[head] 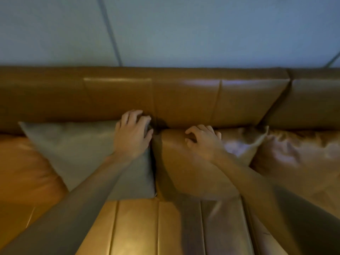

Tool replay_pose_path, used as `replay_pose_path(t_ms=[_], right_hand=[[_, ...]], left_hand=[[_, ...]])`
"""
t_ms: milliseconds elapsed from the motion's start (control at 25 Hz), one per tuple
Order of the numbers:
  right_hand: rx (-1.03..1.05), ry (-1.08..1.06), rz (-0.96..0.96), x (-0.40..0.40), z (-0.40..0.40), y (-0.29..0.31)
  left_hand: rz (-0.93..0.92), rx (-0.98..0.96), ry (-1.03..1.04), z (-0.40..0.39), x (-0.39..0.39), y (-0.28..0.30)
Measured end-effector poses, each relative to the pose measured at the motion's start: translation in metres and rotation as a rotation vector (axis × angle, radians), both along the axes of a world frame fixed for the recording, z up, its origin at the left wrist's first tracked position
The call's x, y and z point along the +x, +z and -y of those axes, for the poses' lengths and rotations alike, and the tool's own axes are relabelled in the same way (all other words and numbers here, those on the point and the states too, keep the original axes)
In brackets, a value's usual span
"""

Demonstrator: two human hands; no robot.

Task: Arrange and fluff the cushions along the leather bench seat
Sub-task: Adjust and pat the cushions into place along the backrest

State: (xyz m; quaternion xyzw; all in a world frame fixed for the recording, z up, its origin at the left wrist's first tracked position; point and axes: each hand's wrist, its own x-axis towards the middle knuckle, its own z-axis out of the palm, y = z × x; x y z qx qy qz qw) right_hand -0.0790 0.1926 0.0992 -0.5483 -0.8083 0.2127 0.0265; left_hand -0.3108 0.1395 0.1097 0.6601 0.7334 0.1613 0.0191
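A grey-green fabric cushion leans against the tan leather backrest of the bench. My left hand grips its top right corner, fingers curled over the edge. Beside it, touching, stands a tan leather cushion. My right hand rests on its top edge with fingers curled around it. The image is dim and slightly blurred.
Another tan cushion lies crumpled at the right, and an orange one at the left. The ribbed leather seat runs along the bottom. A pale wall rises behind the backrest.
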Motion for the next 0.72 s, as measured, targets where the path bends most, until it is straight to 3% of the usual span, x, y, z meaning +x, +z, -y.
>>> replay_pose_path(t_ms=[120, 280, 360, 560, 720], right_hand=[[-0.029, 0.042, -0.065, -0.057, 0.009, 0.003], [-0.163, 0.032, -0.271, -0.121, 0.009, -0.001], [-0.184, -0.031, -0.333, -0.143, 0.009, -0.005], [-0.068, 0.048, -0.022, -0.160, 0.002, -0.005], [-0.076, 0.101, 0.090, -0.171, 0.000, 0.005]], left_hand=[[0.080, -0.010, 0.082, 0.017, -0.045, 0.000], [-0.073, -0.421, 0.222, 0.041, -0.121, -0.009], [-0.093, -0.539, 0.269, 0.049, -0.146, -0.015], [-0.084, -0.462, 0.190, 0.047, -0.159, -0.025], [-0.185, -0.475, 0.152, 0.056, -0.156, -0.016]])
